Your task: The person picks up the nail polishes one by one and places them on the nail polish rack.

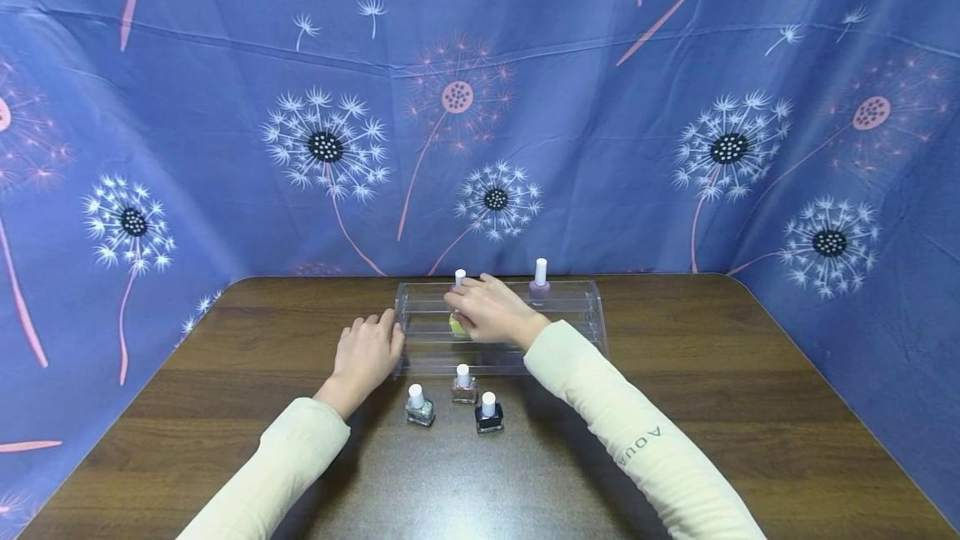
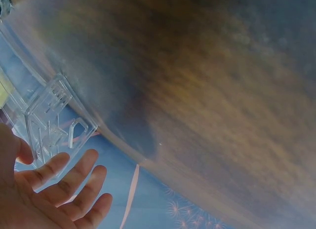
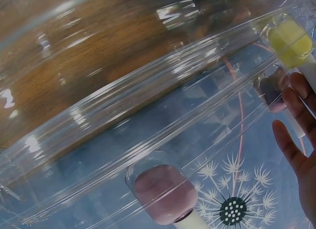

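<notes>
A clear tiered display rack (image 1: 427, 363) stands toward the back of the table. My right hand (image 1: 491, 309) reaches over its middle and pinches the white cap of a yellow nail polish bottle (image 3: 290, 43), whose body sits at a middle tier. Behind it on the top tier is a purple nail polish bottle (image 3: 272, 95), partly hidden by my fingers. A mauve nail polish bottle (image 1: 539, 290) stands farther right on that tier. At the rack's left end, my left hand (image 1: 367, 350) has loosely bent, spread fingers beside the side panel (image 2: 59, 115), holding nothing.
In front of the rack stand three white-capped nail polish bottles: a glittery grey one (image 1: 420, 413), a pinkish one (image 1: 464, 392) and a black one (image 1: 489, 417). A blue dandelion-print cloth (image 1: 600, 148) hangs behind and beside the brown wooden table (image 1: 697, 373).
</notes>
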### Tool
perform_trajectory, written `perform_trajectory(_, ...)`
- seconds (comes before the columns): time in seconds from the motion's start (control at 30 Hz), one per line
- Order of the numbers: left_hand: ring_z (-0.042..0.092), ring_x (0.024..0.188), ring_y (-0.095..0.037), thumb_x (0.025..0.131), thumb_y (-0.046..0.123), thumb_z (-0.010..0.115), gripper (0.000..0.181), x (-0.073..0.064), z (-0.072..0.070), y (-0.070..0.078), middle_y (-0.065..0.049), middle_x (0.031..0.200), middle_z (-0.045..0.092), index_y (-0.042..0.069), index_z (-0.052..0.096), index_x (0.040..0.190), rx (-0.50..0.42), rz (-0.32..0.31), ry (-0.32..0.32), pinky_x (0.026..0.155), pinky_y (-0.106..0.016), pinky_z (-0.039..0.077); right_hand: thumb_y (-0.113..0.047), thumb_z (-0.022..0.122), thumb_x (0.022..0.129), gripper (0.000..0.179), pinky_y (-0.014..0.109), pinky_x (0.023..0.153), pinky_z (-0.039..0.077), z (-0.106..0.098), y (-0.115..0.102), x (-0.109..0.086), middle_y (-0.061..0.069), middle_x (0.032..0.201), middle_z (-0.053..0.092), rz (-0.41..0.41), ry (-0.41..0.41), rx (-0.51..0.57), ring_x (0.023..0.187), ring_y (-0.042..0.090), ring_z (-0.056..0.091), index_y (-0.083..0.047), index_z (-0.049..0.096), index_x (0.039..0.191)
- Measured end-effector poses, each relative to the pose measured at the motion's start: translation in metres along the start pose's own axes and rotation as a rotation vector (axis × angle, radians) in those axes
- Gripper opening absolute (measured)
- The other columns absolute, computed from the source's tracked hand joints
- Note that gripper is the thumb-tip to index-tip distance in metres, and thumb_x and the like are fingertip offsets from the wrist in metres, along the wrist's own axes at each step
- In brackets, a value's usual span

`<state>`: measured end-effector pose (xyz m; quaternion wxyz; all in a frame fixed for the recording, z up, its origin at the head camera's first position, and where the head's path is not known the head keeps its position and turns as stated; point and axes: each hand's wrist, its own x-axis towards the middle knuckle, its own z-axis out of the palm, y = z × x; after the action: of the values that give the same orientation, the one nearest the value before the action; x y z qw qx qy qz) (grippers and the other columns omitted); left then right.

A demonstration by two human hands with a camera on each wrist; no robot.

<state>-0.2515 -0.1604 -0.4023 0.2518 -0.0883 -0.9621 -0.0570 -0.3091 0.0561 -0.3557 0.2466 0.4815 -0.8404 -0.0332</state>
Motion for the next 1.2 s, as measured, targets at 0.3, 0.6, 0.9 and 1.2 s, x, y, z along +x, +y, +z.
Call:
perform_trajectory(0.3, 0.059, 0.067, -0.035, 0.090, 0.022, 0.049, 0.022, 0.000, 0.000, 0.000, -0.017, 0.076, 0.064, 0.003, 0.058, 0.093, -0.005, 0.001, 0.001, 0.055, -0.045, 0.045, -0.021, 0.056, 0.082, 0.005, 0.033, 0.069, 0.043, -0.003, -0.001, 0.000, -0.005, 0.082, 0.060, 0.031, -0.030, 0.023, 0.083, 0.014, 0.057, -0.016, 0.056, 0.085)
perform_trajectory(0.6, 0.059, 0.069, -0.036, 0.090, 0.023, 0.047, 0.023, 0.000, 0.002, -0.001, -0.017, 0.078, 0.064, 0.003, 0.058, 0.096, 0.002, -0.004, -0.025, 0.057, -0.046, 0.045, -0.022, 0.056, 0.081, 0.009, 0.032, 0.067, 0.043, -0.004, 0.000, -0.002, -0.004, 0.084, 0.060, 0.048, -0.015, 0.025, 0.082, 0.014, 0.057, -0.016, 0.054, 0.088)
perform_trajectory(0.9, 0.059, 0.069, -0.036, 0.090, 0.023, 0.048, 0.023, 0.001, 0.003, -0.002, -0.017, 0.078, 0.064, 0.003, 0.058, 0.095, -0.005, -0.002, -0.022, 0.058, -0.046, 0.045, -0.022, 0.057, 0.082, 0.016, 0.033, 0.070, 0.043, -0.014, 0.001, -0.005, -0.004, 0.091, 0.062, 0.063, 0.004, 0.071, 0.086, 0.014, 0.057, -0.015, 0.057, 0.096)
perform_trajectory(1.2, 0.059, 0.068, -0.035, 0.090, 0.023, 0.047, 0.023, 0.001, 0.003, -0.002, -0.017, 0.078, 0.063, 0.003, 0.058, 0.095, -0.010, 0.001, -0.030, 0.058, -0.046, 0.045, -0.022, 0.057, 0.083, 0.024, 0.031, 0.069, 0.042, -0.020, 0.002, -0.013, -0.004, 0.097, 0.062, 0.060, 0.046, 0.054, 0.086, 0.014, 0.055, -0.014, 0.058, 0.106)
